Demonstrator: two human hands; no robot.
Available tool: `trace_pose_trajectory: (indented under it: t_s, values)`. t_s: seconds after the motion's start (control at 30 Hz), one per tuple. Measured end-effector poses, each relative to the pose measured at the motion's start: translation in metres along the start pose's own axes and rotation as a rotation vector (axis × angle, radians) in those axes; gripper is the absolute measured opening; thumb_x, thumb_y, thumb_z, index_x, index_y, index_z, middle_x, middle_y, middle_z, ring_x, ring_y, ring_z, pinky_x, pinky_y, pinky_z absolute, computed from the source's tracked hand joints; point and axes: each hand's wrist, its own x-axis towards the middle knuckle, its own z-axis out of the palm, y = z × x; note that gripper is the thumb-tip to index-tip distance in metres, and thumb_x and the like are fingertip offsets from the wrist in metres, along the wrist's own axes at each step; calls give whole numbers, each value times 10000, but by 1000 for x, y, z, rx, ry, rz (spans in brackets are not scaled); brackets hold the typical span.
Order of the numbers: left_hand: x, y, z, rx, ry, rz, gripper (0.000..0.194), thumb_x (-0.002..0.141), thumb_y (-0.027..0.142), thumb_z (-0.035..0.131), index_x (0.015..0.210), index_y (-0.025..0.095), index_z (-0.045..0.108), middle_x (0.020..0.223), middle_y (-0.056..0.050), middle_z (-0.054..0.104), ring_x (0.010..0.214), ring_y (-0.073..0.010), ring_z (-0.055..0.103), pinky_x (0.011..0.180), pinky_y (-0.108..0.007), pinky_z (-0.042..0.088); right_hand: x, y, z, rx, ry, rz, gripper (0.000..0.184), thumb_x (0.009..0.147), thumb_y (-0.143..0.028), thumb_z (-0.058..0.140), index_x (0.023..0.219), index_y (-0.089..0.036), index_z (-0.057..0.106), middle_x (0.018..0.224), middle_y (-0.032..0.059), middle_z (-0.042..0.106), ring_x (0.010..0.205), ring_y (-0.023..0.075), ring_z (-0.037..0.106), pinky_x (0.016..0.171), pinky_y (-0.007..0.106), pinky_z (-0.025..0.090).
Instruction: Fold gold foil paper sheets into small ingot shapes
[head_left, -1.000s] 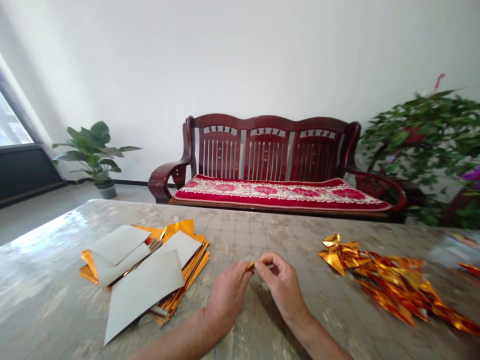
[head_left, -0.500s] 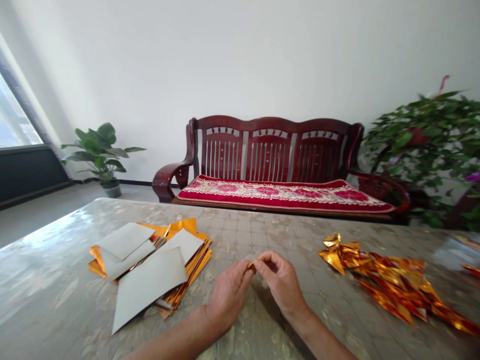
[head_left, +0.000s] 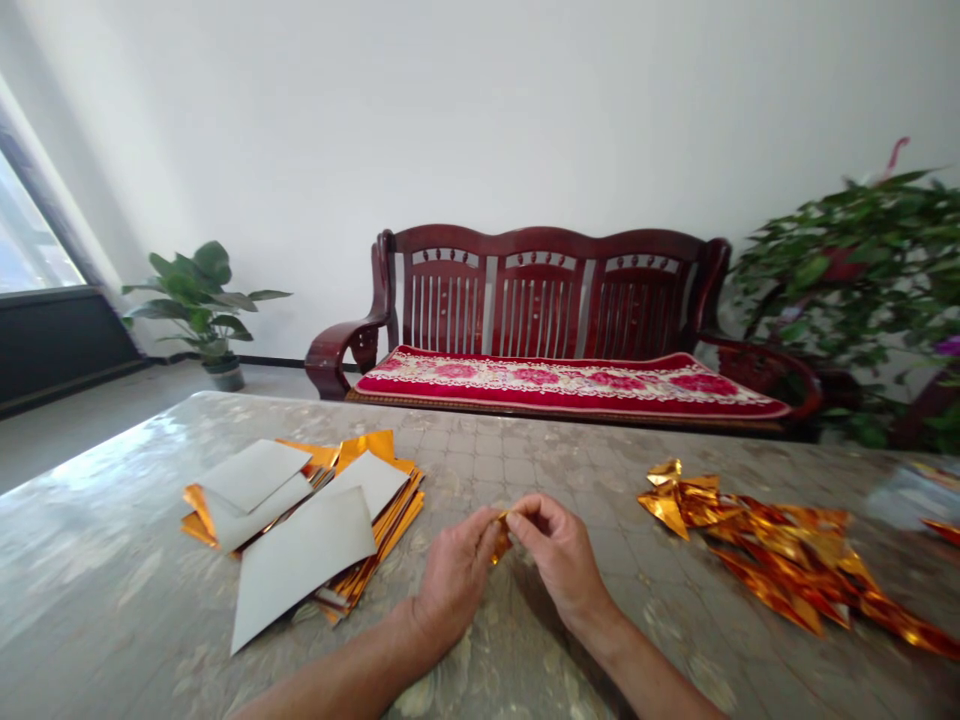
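Note:
Between my fingertips, just above the table, is a small piece of gold foil paper [head_left: 501, 540], mostly covered by the hands. My left hand [head_left: 459, 565] is closed on its left side. Thumb and forefinger of my right hand [head_left: 556, 550] pinch its upper right edge. To the left lies a loose stack of foil sheets [head_left: 394, 530], gold on one face, with several pale grey backs [head_left: 304, 560] turned up. On the right is a heap of folded gold foil pieces [head_left: 780, 545], shiny and pointed.
The table [head_left: 480, 460] has a patterned, glossy cover. A clear plastic bag [head_left: 904, 497] sits at its right edge. Beyond stands a dark red wooden bench [head_left: 536, 300] with a red floral cushion [head_left: 570, 382]. Potted plants [head_left: 199, 295] flank it.
My hands have turned slightly around the foil piece, and more of its gold surface shows below the fingers. The view has shifted a little; the stack and heap stay put.

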Motion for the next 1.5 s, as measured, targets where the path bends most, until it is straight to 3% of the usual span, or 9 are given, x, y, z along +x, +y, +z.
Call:
trace_pose_trajectory:
  t_s: [0.4, 0.53, 0.7, 0.9, 1.03, 1.2, 1.5]
  values:
    - [-3, -5, -3, 74, 12, 123, 294, 1003, 336, 379, 1059, 255, 657, 822, 21, 698, 720, -124, 626, 666, -204, 431, 2, 2, -2, -27, -10, 36, 215, 736, -357, 712, 686, -168, 622, 626, -25, 570, 605, 117, 498, 582, 228, 405]
    - [-3, -7, -5, 108, -1, 150, 281, 1001, 310, 382, 1053, 255, 652, 818, 20, 696, 708, -124, 622, 654, -204, 425, 4, 6, -3, -16, -17, 61, 221, 715, -364, 730, 809, -171, 679, 666, -19, 611, 622, 130, 534, 596, 240, 424]
    - [-2, -8, -5, 182, -51, 126, 281, 1003, 299, 367, 1014, 235, 640, 831, 3, 701, 729, -141, 636, 661, -222, 423, 5, 7, -6, -126, -66, -32, 157, 760, -317, 667, 788, -179, 734, 767, 23, 656, 756, 175, 608, 717, 279, 464]
    - [1, -8, -4, 224, -87, 45, 238, 979, 269, 394, 1039, 234, 622, 832, -1, 708, 766, -169, 647, 677, -248, 416, 7, 7, -7, -265, -26, -143, 126, 788, -261, 594, 738, -189, 685, 759, 14, 611, 745, 170, 592, 704, 271, 452]
    - [4, -5, -7, 261, -113, 56, 243, 974, 257, 388, 961, 230, 629, 819, -3, 691, 753, -164, 629, 679, -247, 402, 4, 8, -5, -329, -7, -163, 133, 810, -251, 554, 724, -195, 639, 756, 12, 598, 742, 171, 585, 700, 272, 446]
    - [7, 1, -7, 258, -37, 43, 331, 984, 323, 400, 764, 208, 618, 728, 2, 643, 688, -145, 575, 648, -241, 378, 0, 8, -2, -373, 15, -190, 143, 831, -248, 550, 727, -198, 635, 746, 11, 596, 732, 170, 579, 697, 274, 442]
    - [6, -5, -10, 265, 18, 202, 353, 975, 297, 443, 682, 189, 607, 663, 11, 618, 617, -116, 527, 597, -230, 336, 1, 5, -2, -324, -43, -153, 139, 838, -246, 557, 735, -205, 641, 748, 0, 598, 746, 169, 579, 701, 265, 445]
